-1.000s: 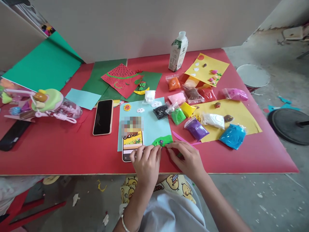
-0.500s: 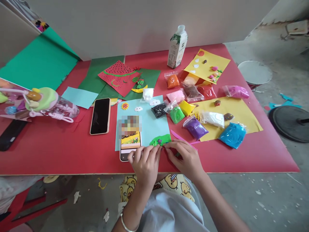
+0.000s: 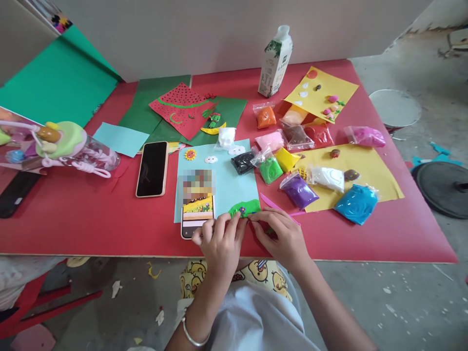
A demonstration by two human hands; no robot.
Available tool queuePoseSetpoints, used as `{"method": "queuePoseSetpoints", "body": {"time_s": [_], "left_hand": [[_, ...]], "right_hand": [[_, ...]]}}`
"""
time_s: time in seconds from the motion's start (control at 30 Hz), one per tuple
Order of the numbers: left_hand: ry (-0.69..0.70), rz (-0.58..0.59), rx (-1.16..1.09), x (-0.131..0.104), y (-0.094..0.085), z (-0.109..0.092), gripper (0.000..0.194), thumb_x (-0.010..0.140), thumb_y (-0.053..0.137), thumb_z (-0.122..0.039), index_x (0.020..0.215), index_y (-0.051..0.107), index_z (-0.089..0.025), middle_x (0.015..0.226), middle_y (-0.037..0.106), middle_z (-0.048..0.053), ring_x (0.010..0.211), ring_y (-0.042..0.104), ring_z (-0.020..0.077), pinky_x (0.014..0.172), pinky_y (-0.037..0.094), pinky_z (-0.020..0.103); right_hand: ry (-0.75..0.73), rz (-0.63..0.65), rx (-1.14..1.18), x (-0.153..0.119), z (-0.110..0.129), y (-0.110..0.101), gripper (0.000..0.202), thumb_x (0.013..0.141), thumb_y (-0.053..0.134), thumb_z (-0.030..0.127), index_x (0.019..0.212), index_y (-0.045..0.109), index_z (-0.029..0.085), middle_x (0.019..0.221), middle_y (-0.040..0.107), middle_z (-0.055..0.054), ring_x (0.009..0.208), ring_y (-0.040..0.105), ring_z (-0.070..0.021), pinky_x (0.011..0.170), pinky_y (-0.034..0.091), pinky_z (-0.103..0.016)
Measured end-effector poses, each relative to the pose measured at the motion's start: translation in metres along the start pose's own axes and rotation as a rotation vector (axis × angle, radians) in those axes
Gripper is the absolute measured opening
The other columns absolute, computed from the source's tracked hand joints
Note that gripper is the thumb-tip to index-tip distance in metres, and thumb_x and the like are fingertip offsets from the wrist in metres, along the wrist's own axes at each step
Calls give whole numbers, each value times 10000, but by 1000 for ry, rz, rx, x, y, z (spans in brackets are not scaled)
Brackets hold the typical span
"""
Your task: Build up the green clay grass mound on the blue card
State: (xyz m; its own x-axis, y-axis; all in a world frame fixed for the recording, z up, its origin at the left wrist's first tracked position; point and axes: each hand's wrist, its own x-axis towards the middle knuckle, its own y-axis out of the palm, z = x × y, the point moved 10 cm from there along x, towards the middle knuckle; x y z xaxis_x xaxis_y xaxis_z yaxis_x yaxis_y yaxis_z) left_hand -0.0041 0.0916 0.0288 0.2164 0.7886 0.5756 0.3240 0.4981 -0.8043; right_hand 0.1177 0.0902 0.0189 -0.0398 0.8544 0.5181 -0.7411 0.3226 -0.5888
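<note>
At the lower right corner of a light blue sheet [image 3: 234,187] lies a flat green clay patch [image 3: 252,206] bearing a small purple clay flower [image 3: 242,210]. My left hand [image 3: 221,243] rests at the patch's lower edge, fingers bent and drawn together. Facing it, my right hand [image 3: 283,239] has thumb and forefinger closed in a pinch; whatever lies between the fingertips is too small to make out. Behind the right hand shows a pink strip-like tool [image 3: 268,202], partly covered. Beside my left hand, a lit phone [image 3: 198,209] displays a picture, partly blurred. A clay sun [image 3: 190,154] and clouds [image 3: 211,159] decorate the sheet.
Bags of coloured clay, such as purple [image 3: 299,191], blue [image 3: 356,204] and black [image 3: 243,162], lie to the right and behind. A dark phone [image 3: 152,169] and a bottle [image 3: 102,153] are at left. A white carton [image 3: 275,63] stands at the back.
The camera view has shifted slightly, so the table sits a little higher in the picture. Both hands stay at the green clay with almost the same finger positions.
</note>
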Motion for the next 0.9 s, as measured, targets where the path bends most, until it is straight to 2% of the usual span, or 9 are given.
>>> {"method": "queuePoseSetpoints", "body": {"time_s": [0.17, 0.33, 0.57, 0.9], "left_hand": [[9, 28, -13, -5, 0, -1, 178, 815, 723, -226, 981, 701, -287, 795, 720, -21, 766, 518, 192, 749, 248, 383], [-3, 28, -53, -9, -1, 1, 189, 827, 706, -197, 996, 706, -281, 793, 719, -15, 759, 541, 179, 748, 271, 381], [-64, 19, -127, -9, 1, 7, 161, 822, 703, -173, 944, 723, -278, 785, 709, -10, 740, 542, 169, 744, 297, 369], [-150, 35, -176, -8, 8, 17, 111, 840, 680, -184, 863, 736, -277, 775, 692, 5, 743, 563, 175, 735, 331, 360]], "right_hand": [[6, 15, 23, -1, -2, 2, 184, 861, 560, 87, 938, 612, 246, 849, 756, -9, 751, 712, -164, 786, 588, -353], [-19, 103, 55, -2, 1, 10, 170, 873, 561, 104, 952, 609, 247, 900, 756, -13, 845, 707, -173, 810, 548, -364], [-42, 174, 50, -3, 4, 17, 156, 887, 558, 124, 976, 604, 244, 949, 756, -13, 901, 691, -184, 841, 525, -380], [-27, 204, 36, -5, 2, 22, 170, 881, 544, 113, 962, 609, 247, 973, 753, -18, 928, 685, -193, 835, 529, -388]]}}
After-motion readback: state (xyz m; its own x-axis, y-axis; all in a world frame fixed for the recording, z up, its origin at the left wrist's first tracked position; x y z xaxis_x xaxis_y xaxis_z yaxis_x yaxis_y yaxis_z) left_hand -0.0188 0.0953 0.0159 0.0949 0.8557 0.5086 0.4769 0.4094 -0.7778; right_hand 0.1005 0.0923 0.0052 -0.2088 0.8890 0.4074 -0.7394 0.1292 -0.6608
